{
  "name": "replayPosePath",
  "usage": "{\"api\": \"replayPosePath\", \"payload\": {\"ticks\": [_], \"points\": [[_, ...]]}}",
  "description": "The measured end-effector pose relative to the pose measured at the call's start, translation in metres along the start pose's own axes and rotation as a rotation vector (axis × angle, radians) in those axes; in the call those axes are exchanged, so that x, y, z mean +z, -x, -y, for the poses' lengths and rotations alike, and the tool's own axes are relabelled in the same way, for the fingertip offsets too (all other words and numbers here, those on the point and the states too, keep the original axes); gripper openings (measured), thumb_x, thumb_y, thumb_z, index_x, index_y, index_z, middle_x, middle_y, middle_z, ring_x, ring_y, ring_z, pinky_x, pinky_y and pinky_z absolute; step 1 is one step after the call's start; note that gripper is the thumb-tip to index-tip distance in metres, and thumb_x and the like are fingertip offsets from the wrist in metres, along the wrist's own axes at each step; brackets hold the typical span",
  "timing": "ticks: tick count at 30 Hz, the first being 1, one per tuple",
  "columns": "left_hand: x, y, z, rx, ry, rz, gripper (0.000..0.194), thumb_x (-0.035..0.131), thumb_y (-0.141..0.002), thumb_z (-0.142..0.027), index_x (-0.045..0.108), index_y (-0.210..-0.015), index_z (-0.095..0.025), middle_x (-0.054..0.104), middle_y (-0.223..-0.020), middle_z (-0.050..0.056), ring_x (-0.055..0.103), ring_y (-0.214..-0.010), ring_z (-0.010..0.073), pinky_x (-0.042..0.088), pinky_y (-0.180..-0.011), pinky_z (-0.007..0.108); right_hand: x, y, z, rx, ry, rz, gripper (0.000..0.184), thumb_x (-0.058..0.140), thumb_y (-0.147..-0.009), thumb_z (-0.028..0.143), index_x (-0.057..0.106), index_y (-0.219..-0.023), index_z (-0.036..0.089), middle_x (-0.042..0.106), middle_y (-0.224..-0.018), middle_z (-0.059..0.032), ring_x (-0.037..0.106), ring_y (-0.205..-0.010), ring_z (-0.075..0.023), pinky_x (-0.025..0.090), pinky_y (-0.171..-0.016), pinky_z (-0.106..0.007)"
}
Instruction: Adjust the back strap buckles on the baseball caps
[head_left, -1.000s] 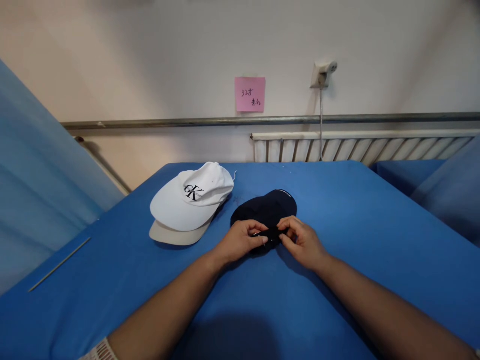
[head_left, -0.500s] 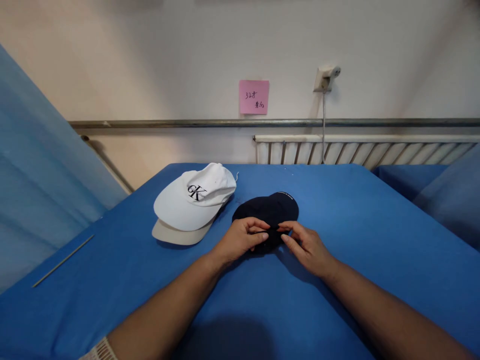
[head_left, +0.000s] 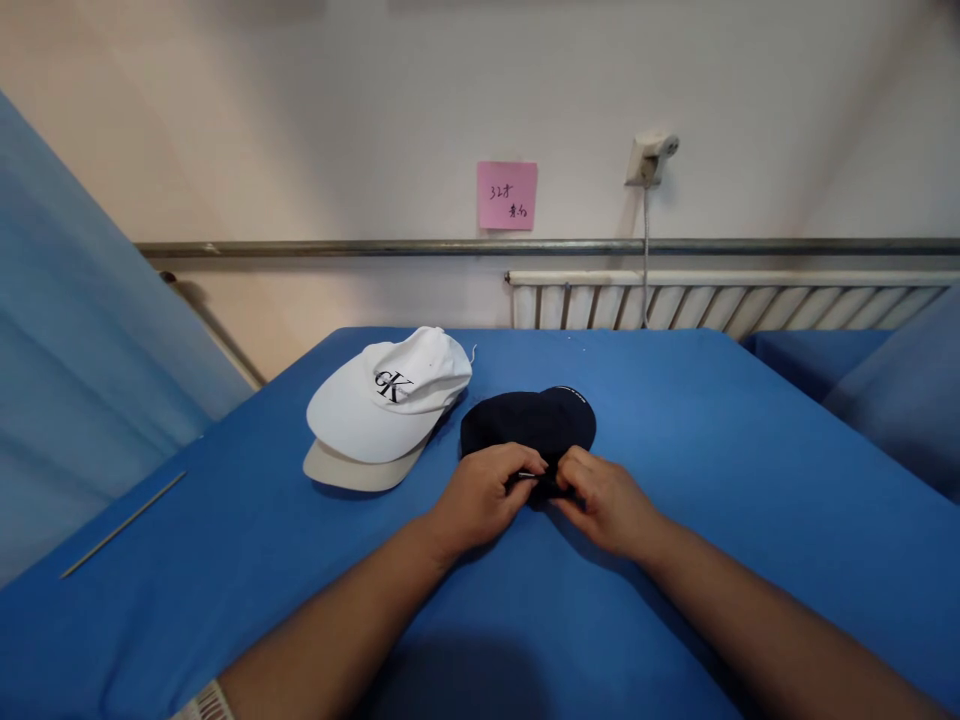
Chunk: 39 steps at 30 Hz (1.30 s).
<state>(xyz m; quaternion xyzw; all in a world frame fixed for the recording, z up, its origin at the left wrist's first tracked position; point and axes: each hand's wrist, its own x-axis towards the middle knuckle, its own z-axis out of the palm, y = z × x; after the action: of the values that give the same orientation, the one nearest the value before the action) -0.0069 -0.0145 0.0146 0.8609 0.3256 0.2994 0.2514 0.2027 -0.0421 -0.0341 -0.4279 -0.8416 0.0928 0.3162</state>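
A black cap (head_left: 517, 420) lies on the blue-covered table, its brim toward the far right with small white lettering along the edge. My left hand (head_left: 487, 490) pinches the near edge of this cap, thumb and fingers closed on the dark cloth. Close beside it, my right hand (head_left: 604, 500) has its fingers curled in and closed on the same near edge. A thin light-coloured bit shows at my left fingertips, too small to make out. The hands cover the cap's near part.
Left of the black cap, a white cap (head_left: 405, 385) with black letters rests on a beige-brimmed cap (head_left: 360, 472). A thin stick (head_left: 124, 525) lies near the left edge of the blue table cover (head_left: 750, 450). Behind stand a radiator (head_left: 720, 300) and a wall rail (head_left: 375, 248).
My right fingers have curled from a loose, extended pinch into a tighter grip on the cap's near edge. The left hand has shifted slightly, and the black cap's near part has bunched up.
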Motion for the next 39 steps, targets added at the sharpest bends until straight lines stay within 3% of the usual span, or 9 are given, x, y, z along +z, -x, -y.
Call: {"api": "replayPosePath", "payload": {"ticks": [5, 7, 13, 16, 19, 22, 27, 34, 39], "points": [[0.002, 0.003, -0.006, 0.130, -0.055, 0.043, 0.020, 0.050, -0.089, -0.013, 0.066, -0.099, -0.022, 0.070, -0.112, 0.006, 0.064, -0.105, 0.0189, 0.046, -0.095, 0.033, 0.003, -0.002, -0.010, 0.130, 0.132, -0.247, 0.020, 0.050, -0.070, 0.006, 0.041, -0.076, 0.023, 0.047, -0.074, 0.0005, 0.047, -0.062, -0.0148, 0.034, -0.056, -0.027], [0.003, 0.003, -0.006, 0.152, -0.091, 0.097, 0.022, 0.049, -0.090, -0.014, 0.066, -0.103, -0.022, 0.068, -0.118, 0.006, 0.062, -0.111, 0.0198, 0.045, -0.098, 0.034, 0.001, -0.001, -0.015, 0.168, 0.165, -0.283, 0.022, 0.049, -0.067, 0.004, 0.040, -0.077, 0.023, 0.047, -0.076, -0.0002, 0.047, -0.062, -0.0149, 0.033, -0.056, -0.027], [0.000, 0.001, -0.006, 0.150, -0.179, 0.339, 0.021, 0.055, -0.088, -0.018, 0.066, -0.105, -0.022, 0.067, -0.122, 0.006, 0.063, -0.108, 0.0225, 0.046, -0.094, 0.035, -0.014, 0.004, -0.022, 0.259, 0.201, 0.058, 0.023, 0.051, -0.067, 0.003, 0.047, -0.081, 0.021, 0.051, -0.080, -0.0002, 0.048, -0.063, -0.0136, 0.028, -0.055, -0.027], [-0.005, -0.001, -0.006, 0.108, -0.161, 0.354, 0.018, 0.054, -0.089, -0.021, 0.066, -0.102, -0.020, 0.071, -0.112, 0.006, 0.065, -0.101, 0.0210, 0.047, -0.089, 0.033, -0.021, 0.007, -0.022, 0.275, 0.138, 0.166, 0.021, 0.052, -0.069, 0.004, 0.050, -0.083, 0.020, 0.054, -0.081, -0.0005, 0.050, -0.066, -0.0136, 0.031, -0.060, -0.026], [-0.015, -0.003, -0.003, 0.006, -0.139, 0.225, 0.018, 0.052, -0.090, -0.024, 0.066, -0.100, -0.019, 0.071, -0.101, 0.004, 0.065, -0.090, 0.0174, 0.048, -0.081, 0.029, -0.025, 0.006, -0.017, 0.301, 0.092, 0.109, 0.018, 0.047, -0.075, 0.004, 0.052, -0.083, 0.020, 0.055, -0.080, -0.0010, 0.051, -0.066, -0.0135, 0.034, -0.062, -0.027], [-0.026, -0.005, 0.003, -0.085, -0.202, 0.152, 0.019, 0.049, -0.091, -0.026, 0.066, -0.098, -0.020, 0.070, -0.094, 0.003, 0.064, -0.082, 0.0160, 0.046, -0.074, 0.027, -0.023, 0.005, -0.010, 0.226, 0.000, 0.010, 0.017, 0.045, -0.084, 0.008, 0.055, -0.092, 0.020, 0.058, -0.087, -0.0024, 0.054, -0.070, -0.0141, 0.039, -0.065, -0.027], [-0.032, -0.006, 0.013, -0.147, -0.433, 0.255, 0.016, 0.052, -0.088, -0.024, 0.066, -0.094, -0.020, 0.070, -0.090, 0.004, 0.063, -0.079, 0.0186, 0.042, -0.068, 0.028, -0.013, 0.005, -0.003, 0.087, -0.058, 0.130, 0.007, 0.051, -0.092, 0.022, 0.057, -0.096, 0.021, 0.061, -0.090, -0.0026, 0.056, -0.073, -0.0146, 0.041, -0.066, -0.027], [-0.013, -0.004, 0.023, -0.129, -0.558, 0.318, 0.023, 0.065, -0.081, -0.030, 0.065, -0.101, -0.017, 0.068, -0.097, 0.010, 0.062, -0.091, 0.0261, 0.046, -0.076, 0.034, -0.010, 0.005, -0.003, 0.075, 0.002, 0.219, 0.011, 0.055, -0.091, 0.027, 0.054, -0.083, 0.020, 0.059, -0.080, -0.0006, 0.052, -0.067, -0.0133, 0.037, -0.062, -0.027], [-0.003, -0.008, 0.025, -0.158, -0.629, 0.342, 0.019, 0.062, -0.082, -0.024, 0.066, -0.098, -0.015, 0.068, -0.095, 0.012, 0.063, -0.092, 0.0288, 0.047, -0.075, 0.036, -0.011, 0.003, 0.000, 0.111, -0.014, 0.239, 0.020, 0.050, -0.095, 0.032, 0.054, -0.080, 0.019, 0.061, -0.078, -0.0009, 0.053, -0.066, -0.0135, 0.037, -0.062, -0.027]]}}
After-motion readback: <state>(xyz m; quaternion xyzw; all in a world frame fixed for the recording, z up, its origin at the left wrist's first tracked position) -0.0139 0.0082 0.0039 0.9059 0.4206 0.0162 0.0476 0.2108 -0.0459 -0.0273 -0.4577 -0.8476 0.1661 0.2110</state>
